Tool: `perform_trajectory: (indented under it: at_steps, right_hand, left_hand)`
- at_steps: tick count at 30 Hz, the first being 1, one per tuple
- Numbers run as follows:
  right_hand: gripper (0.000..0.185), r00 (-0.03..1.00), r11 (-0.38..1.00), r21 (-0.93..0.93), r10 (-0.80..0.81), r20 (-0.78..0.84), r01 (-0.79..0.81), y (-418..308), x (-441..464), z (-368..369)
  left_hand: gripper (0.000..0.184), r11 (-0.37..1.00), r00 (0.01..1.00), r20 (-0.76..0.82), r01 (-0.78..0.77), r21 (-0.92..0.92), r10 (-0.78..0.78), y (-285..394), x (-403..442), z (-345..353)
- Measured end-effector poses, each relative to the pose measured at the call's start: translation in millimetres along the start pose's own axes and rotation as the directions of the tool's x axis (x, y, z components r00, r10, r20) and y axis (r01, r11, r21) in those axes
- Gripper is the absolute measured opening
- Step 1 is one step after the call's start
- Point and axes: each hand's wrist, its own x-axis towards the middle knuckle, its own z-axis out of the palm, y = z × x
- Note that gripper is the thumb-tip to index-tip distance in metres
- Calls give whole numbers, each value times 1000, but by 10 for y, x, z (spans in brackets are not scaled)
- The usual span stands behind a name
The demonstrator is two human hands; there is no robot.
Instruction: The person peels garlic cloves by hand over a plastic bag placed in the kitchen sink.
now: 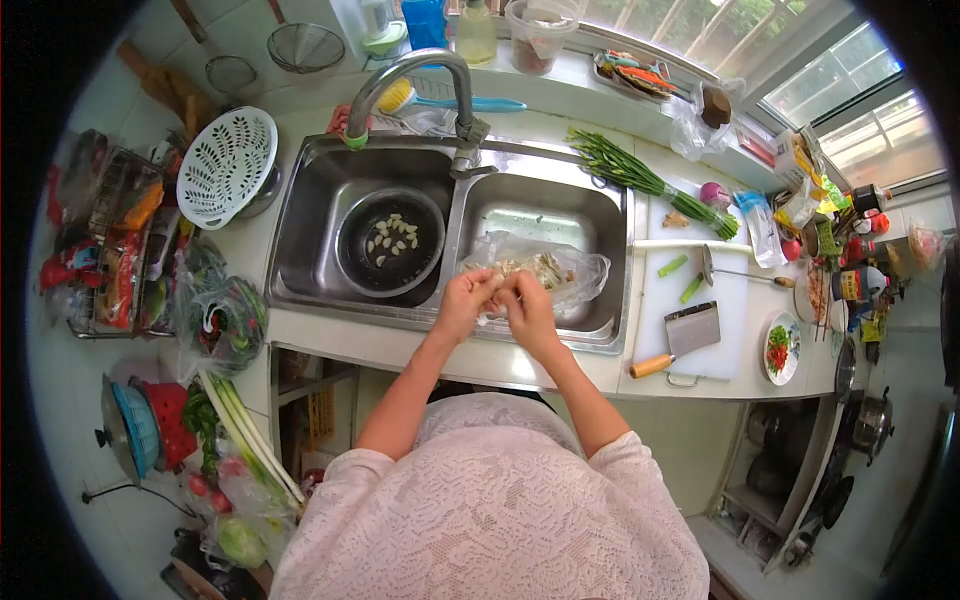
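My left hand (465, 303) and my right hand (527, 308) meet over the front of the right sink basin (590, 225). The fingers of both are pinched together, and what lies between them is too small to make out. Just behind them a clear plastic bag (590, 275) with pale peels or skins (545, 268) rests in that basin. In the left basin (315, 180) sits a dark round bowl (352, 262), with several peeled garlic cloves (392, 238) at its bottom.
The faucet (462, 85) arches over the sink. At right, a cleaver (695, 328) lies on a white cutting board (735, 290), near green chives (640, 172) and a plate of chopped peppers (792, 360). A white colander (228, 165) stands left, above bagged vegetables (232, 325).
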Motion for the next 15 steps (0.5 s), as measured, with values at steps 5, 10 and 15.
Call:
perform_trajectory:
  at_steps: [5,10,15]
  right_hand:
    - [11,999,1000,12,11,37,-11,143,-81,-33]
    - [10,974,973,-79,213,-75,-219,740,220,-200]
    - [11,980,998,-19,60,-190,-64,317,285,-105]
  left_hand:
    - [16,976,997,-70,-26,-216,11,184,133,-118]
    - [17,955,997,69,50,-293,-31,80,103,-203]
    - [14,991,999,-33,-19,-131,15,111,36,-28]
